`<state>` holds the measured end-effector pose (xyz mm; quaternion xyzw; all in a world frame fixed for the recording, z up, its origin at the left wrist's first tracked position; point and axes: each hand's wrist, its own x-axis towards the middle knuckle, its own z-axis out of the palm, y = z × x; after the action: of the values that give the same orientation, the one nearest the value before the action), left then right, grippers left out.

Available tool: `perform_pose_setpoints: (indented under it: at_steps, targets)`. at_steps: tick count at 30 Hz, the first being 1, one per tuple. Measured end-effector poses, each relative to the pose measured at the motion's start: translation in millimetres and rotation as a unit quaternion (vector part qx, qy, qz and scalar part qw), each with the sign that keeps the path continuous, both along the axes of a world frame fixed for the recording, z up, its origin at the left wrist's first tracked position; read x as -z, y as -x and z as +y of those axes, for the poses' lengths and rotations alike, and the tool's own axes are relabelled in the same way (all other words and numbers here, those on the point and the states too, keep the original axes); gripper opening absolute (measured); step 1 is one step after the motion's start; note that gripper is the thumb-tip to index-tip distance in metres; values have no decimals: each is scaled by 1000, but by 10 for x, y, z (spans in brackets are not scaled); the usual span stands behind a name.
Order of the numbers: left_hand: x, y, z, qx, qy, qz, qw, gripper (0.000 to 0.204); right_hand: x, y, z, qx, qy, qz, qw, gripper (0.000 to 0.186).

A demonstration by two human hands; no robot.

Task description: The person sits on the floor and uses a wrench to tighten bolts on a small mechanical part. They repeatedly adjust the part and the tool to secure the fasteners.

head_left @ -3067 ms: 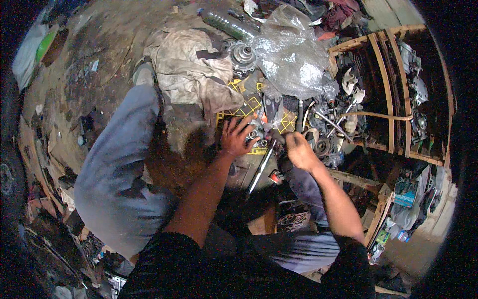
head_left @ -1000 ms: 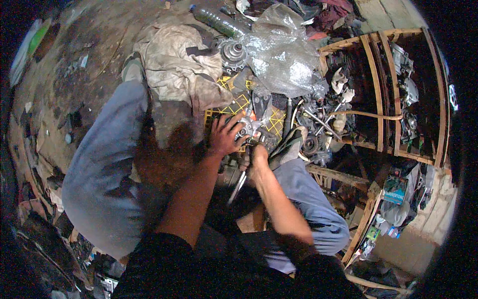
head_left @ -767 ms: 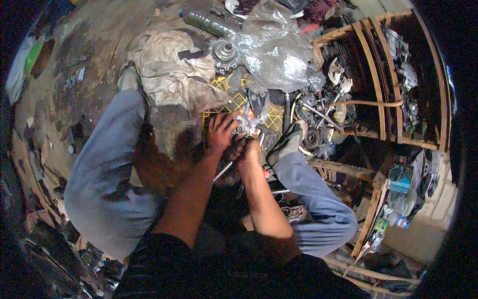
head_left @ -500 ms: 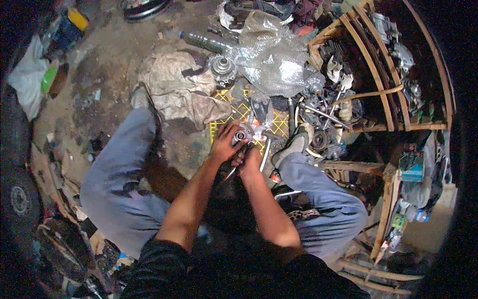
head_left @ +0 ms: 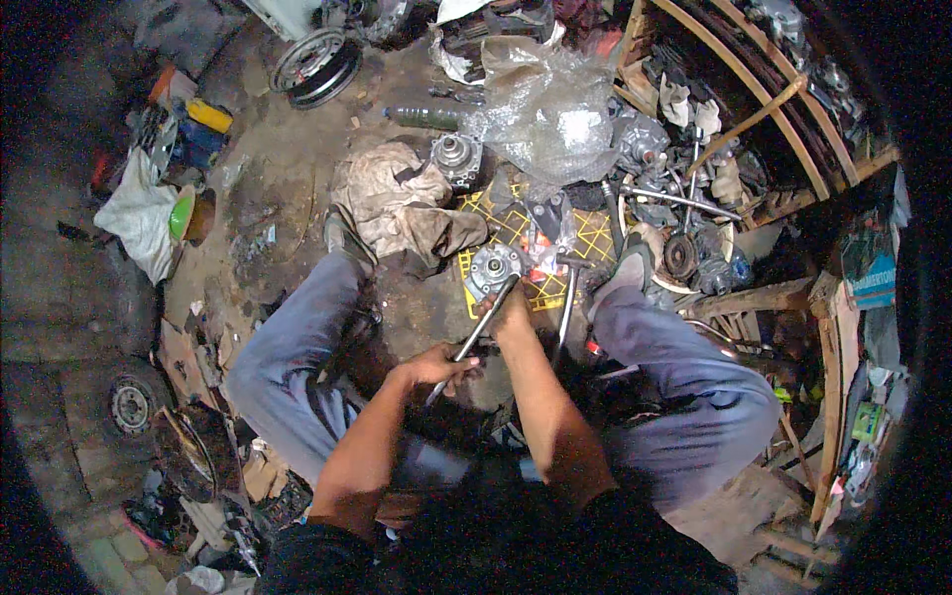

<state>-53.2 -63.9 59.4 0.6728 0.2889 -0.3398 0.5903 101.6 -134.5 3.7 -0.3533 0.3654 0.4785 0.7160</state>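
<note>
A round silver metal housing [head_left: 495, 266] with a central bore and holes round its rim lies on a yellow-lined mat [head_left: 476, 297] between my feet. A long metal bar [head_left: 483, 322] runs slantwise from its near edge down toward me. My left hand [head_left: 434, 367] has its fingers curled round the lower part of the bar. Close against the housing, my right hand [head_left: 511, 312] is closed round the bar's upper end; its fingers are partly hidden. To the right of that hand lies a hammer [head_left: 569, 297] with a metal handle.
Beyond the mat are a crumpled beige cloth [head_left: 387, 193], another metal housing [head_left: 456, 159] and clear bubble wrap [head_left: 545, 109]. Several greasy parts and a long metal tool [head_left: 684, 201] lie at right, beside a wooden frame [head_left: 739, 74]. A wheel rim [head_left: 315, 67] lies far left.
My left hand has left the housing and moved down toward me onto the bar, which now shows at length. The housing is now uncovered. The whole view has shifted.
</note>
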Motion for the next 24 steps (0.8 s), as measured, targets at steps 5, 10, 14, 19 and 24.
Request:
perform_pose_setpoints:
  at_steps: [5, 10, 14, 19, 24]
  targets:
    - [129, -40, -184, -85, -12, -20, 996, 41, 739, -57, -262, -85, 311, -389, 863, 45]
    - [-21, -15, -177, -58, -51, 14, 997, 43, 443, -65, -264, -140, 293, -714, 620, 102]
    - [110, 1, -148, -68, -33, 26, 997, 46, 418, -194, -143, -100, 166, -720, 666, 108]
    - [-168, -171, -150, -31, -79, 45, 995, 51, 730, -323, -168, -88, 133, -728, 666, 109]
    - [24, -117, 217, 29, 5, 72, 997, 52, 944, -308, -119, -102, 99, -676, 723, 105]
